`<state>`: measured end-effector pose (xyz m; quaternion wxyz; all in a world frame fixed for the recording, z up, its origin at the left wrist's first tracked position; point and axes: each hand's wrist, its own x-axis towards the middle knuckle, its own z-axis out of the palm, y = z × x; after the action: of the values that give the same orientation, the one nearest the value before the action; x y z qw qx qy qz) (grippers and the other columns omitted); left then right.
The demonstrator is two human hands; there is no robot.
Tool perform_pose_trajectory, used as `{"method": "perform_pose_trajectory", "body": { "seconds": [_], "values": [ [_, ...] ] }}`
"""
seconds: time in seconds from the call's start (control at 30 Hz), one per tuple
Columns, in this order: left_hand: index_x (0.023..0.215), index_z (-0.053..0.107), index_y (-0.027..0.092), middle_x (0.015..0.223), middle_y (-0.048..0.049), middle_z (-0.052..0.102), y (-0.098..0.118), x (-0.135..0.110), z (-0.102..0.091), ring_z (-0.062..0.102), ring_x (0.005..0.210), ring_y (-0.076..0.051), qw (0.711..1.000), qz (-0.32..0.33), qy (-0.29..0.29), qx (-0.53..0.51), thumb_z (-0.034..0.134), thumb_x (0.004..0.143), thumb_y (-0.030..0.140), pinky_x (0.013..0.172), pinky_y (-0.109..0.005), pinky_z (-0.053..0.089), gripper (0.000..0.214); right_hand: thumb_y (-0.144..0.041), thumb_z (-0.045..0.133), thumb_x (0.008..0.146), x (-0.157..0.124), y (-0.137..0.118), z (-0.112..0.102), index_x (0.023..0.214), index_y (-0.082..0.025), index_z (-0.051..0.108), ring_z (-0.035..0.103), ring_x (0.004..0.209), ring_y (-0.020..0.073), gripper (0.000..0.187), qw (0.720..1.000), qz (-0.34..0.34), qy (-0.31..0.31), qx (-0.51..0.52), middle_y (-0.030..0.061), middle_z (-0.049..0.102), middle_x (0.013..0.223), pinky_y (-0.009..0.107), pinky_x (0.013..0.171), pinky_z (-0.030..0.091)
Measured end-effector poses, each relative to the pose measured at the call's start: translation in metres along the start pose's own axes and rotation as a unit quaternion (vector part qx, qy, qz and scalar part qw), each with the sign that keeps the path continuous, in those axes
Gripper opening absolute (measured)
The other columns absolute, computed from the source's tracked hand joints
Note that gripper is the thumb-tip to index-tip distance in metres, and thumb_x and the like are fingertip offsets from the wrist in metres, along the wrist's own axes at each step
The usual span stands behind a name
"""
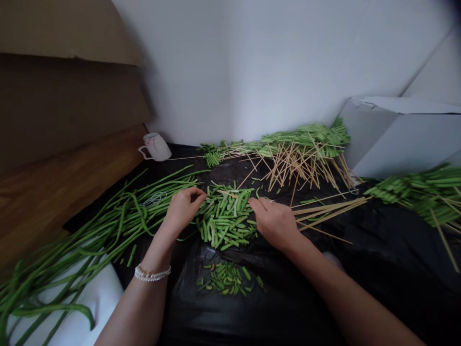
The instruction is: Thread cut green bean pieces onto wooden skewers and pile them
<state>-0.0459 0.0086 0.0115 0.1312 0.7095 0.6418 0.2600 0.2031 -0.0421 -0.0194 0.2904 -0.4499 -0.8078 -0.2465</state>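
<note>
My left hand (183,207), with a white beaded bracelet on its wrist, is closed in a pinch at the left edge of a heap of cut green bean pieces (225,226). Whatever is between its fingertips is too small to make out. Opposite it, my right hand (274,222), wearing a ring, is closed around a thin wooden skewer (230,194) that points left over the heap towards my left hand. Smaller bean offcuts (226,279) lie nearer to me on the black plastic sheet (284,307).
Long whole beans (104,230) spread on the left, partly over a white surface. Skewered beans (306,139) are piled at the back, with more skewered beans (421,187) at right. Loose skewers (331,211) lie beside my right hand. A white mug (156,147) and white box (406,134) stand near the wall.
</note>
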Motion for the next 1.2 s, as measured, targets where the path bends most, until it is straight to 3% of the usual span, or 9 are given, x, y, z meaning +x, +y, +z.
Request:
{"method": "perform_pose_trajectory", "body": {
  "seconds": [0.3,0.43,0.63,0.77,0.87,1.0,1.2],
  "values": [
    [0.085,0.071,0.023,0.087,-0.0077,0.072,-0.016,-0.001,-0.010,0.062,0.078,-0.026,0.980,-0.073,-0.045,0.177,0.054,0.078,0.042,0.061,-0.031,0.035,0.026,-0.008,0.043,0.085,-0.001,0.000,0.001,0.099,-0.015,0.064,0.046,0.060,0.0125,0.026,1.000,0.004,-0.014,0.001,0.0008,0.059,0.070,0.028,0.056,0.025],
    [0.081,0.070,0.024,0.087,-0.0062,0.072,-0.015,-0.002,-0.010,0.062,0.078,-0.025,0.971,-0.093,-0.089,0.204,0.060,0.072,0.044,0.057,-0.030,0.033,0.024,-0.008,0.043,0.085,-0.001,0.000,0.001,0.098,-0.015,0.065,0.045,0.060,0.0122,0.026,1.000,0.006,-0.016,0.009,0.0008,0.059,0.070,0.028,0.056,0.025],
    [0.079,0.068,0.023,0.084,-0.0056,0.071,-0.017,-0.003,-0.010,0.063,0.077,-0.023,0.968,-0.088,-0.111,0.208,0.062,0.071,0.038,0.057,-0.029,0.035,0.018,-0.008,0.044,0.084,-0.002,0.000,0.002,0.097,-0.015,0.065,0.046,0.061,0.0125,0.025,1.000,0.004,-0.020,0.007,0.0006,0.059,0.070,0.028,0.056,0.026],
    [0.081,0.066,0.021,0.081,-0.0047,0.071,-0.014,-0.002,-0.008,0.062,0.074,-0.021,0.992,-0.035,-0.082,0.085,0.061,0.073,0.037,0.063,-0.029,0.040,0.019,-0.008,0.043,0.085,-0.002,0.000,0.002,0.098,-0.015,0.065,0.046,0.061,0.0124,0.026,1.000,0.006,-0.024,0.007,0.0006,0.059,0.071,0.028,0.057,0.027],
    [0.083,0.059,0.019,0.083,-0.0052,0.070,-0.001,-0.003,-0.001,0.064,0.079,-0.020,0.990,0.011,-0.047,-0.133,0.061,0.076,0.038,0.072,-0.030,0.046,0.020,-0.008,0.043,0.084,-0.001,0.000,0.001,0.098,-0.016,0.065,0.047,0.061,0.0123,0.027,0.999,0.009,-0.028,0.013,0.0008,0.059,0.071,0.028,0.056,0.028],
    [0.095,0.045,0.021,0.093,-0.0062,0.071,0.022,-0.010,0.013,0.067,0.090,-0.020,0.894,-0.050,-0.072,-0.440,0.058,0.082,0.040,0.074,-0.035,0.054,0.027,-0.009,0.043,0.085,-0.001,0.000,0.000,0.100,-0.015,0.065,0.047,0.062,0.0121,0.028,0.999,0.010,-0.026,0.018,0.0011,0.060,0.072,0.027,0.057,0.028],
    [0.102,0.051,0.017,0.089,-0.0063,0.071,0.032,-0.015,0.026,0.069,0.088,-0.016,0.803,-0.107,-0.105,-0.577,0.067,0.081,0.022,0.079,-0.028,0.056,0.027,-0.010,0.043,0.087,0.001,-0.001,-0.002,0.099,-0.015,0.065,0.048,0.061,0.0121,0.025,0.999,0.010,-0.027,0.016,0.0008,0.060,0.070,0.027,0.057,0.028]
  ]
}}
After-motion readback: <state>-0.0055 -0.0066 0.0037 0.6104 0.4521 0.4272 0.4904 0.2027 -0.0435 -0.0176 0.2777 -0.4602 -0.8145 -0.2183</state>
